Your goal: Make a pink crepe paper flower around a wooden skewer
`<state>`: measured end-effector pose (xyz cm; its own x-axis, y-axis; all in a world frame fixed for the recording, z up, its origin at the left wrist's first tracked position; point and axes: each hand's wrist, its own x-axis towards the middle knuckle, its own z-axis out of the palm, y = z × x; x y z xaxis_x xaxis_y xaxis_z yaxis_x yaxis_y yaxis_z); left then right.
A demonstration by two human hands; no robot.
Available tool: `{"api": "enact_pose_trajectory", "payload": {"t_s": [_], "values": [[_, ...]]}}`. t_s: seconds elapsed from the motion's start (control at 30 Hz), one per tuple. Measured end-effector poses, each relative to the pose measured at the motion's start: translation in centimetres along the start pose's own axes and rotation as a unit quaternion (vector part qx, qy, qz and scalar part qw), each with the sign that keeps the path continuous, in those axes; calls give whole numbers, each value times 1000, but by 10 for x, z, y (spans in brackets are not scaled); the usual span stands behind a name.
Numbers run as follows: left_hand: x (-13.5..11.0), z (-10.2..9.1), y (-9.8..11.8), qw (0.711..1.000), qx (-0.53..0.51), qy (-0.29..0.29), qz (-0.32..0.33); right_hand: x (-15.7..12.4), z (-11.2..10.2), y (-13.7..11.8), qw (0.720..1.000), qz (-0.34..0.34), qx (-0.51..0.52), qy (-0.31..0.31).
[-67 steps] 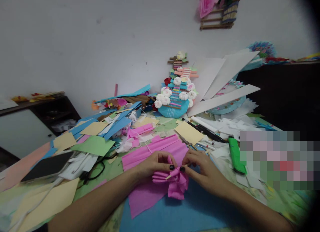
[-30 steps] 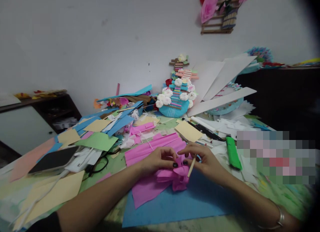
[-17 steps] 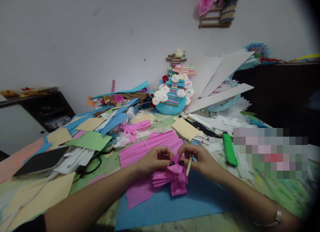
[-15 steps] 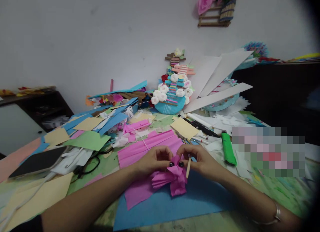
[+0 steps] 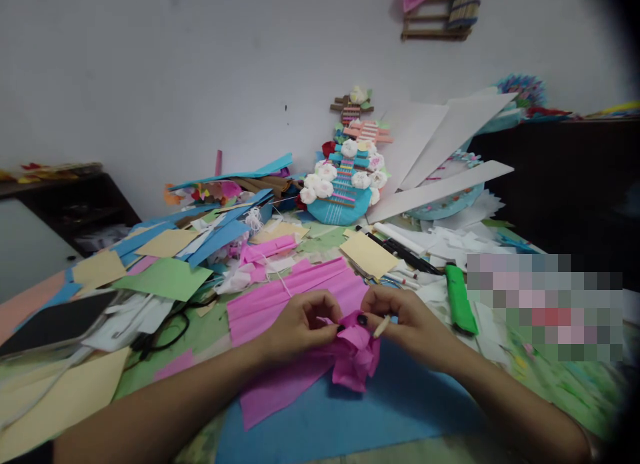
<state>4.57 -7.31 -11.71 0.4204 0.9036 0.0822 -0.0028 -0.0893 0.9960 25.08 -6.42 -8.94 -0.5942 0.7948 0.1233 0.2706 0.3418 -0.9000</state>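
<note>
A crumpled, gathered pink crepe paper flower [image 5: 356, 354] is pinched between my two hands above a blue sheet [image 5: 400, 404]. My left hand [image 5: 306, 324] grips its left edge with thumb and forefinger. On the other side, my right hand [image 5: 400, 324] pinches the flower's upper part, and a thin wooden stick [image 5: 382, 326] sticks out between its fingers. Behind and under my left hand lies a larger sheet of pleated pink crepe paper [image 5: 295, 294], partly overlapping the blue sheet.
A green box cutter [image 5: 461, 297] lies right of my right hand. Black pens [image 5: 400, 251] and a cream card [image 5: 369, 255] sit beyond. On the left are a tablet-like dark slab [image 5: 60, 321] and a green sheet [image 5: 167, 277]. A flower-decorated blue guitar-shaped craft [image 5: 340, 204] leans against the wall.
The flower has been turned, so its fanned pleats no longer spread out to the left. The stick in my right hand points more toward me. The view has shifted slightly.
</note>
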Motion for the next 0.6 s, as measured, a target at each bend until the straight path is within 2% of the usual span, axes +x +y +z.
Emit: {"api": "enact_pose_trajectory", "payload": {"t_s": [0.1, 0.4, 0.6], "values": [[-1, 1, -1, 1000, 12, 12, 6, 0, 1, 0, 1000, -2, -3, 9], [3, 0, 1, 998, -18, 61, -18, -4, -2, 1, 986, -67, -108, 104], [5, 1, -2, 996, -61, 34, -47, 0, -2, 3, 982, -86, -155, 70]]}}
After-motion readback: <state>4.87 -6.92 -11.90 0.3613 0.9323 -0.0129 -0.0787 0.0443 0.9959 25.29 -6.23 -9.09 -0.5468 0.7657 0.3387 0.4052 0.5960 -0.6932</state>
